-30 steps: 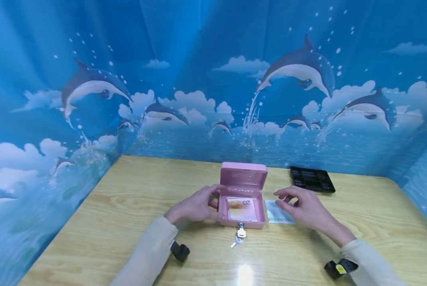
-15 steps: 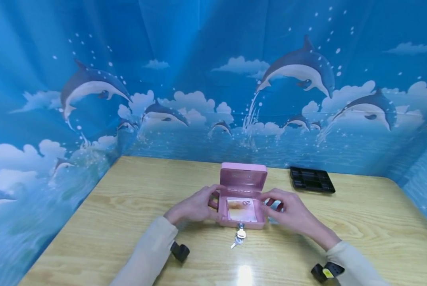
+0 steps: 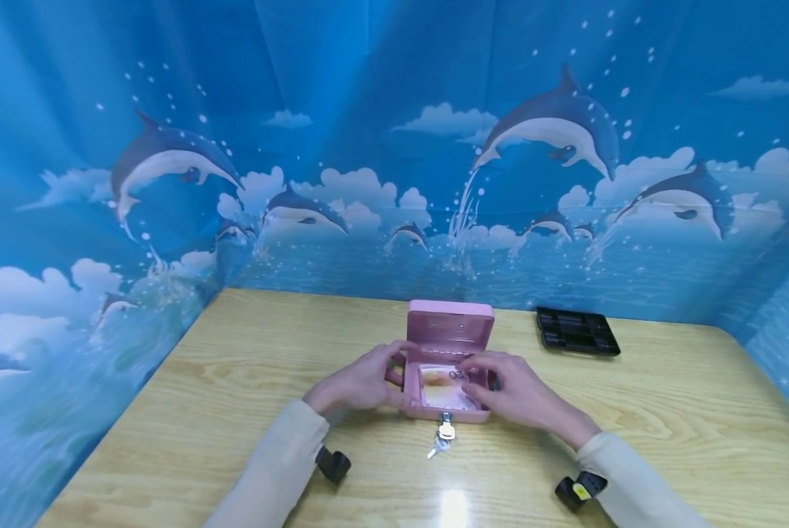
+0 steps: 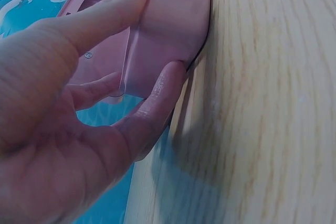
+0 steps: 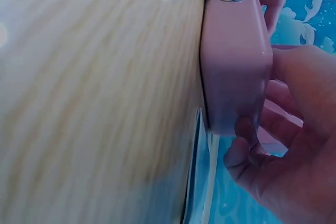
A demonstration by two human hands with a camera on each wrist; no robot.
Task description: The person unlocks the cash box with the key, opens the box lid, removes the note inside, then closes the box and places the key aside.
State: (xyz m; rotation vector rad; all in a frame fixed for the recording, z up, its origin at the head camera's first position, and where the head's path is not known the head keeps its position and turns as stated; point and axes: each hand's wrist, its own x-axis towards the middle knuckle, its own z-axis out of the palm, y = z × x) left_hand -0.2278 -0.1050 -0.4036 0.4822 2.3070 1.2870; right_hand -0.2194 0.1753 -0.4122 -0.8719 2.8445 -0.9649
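Pink rectangular metal cash box [image 3: 463,416] stands lid-up on the pale wooden bench [image 3: 170,411], an orange-and-pink paper banknote [image 3: 439,390] lying flat inside. The left hand [image 3: 368,378] has its grip clasped on the box's left side. The right hand [image 3: 516,389] reaches over the right wall with forefinger and thumb apart above the banknote; whether its grip pinches paper, I cannot tell. Lifting at a slant could crease the banknote against the wall; a bump might drop the lid onto the fingers. A second ago, the right hand was over the bluish paper note [image 5: 199,171] beside the box.
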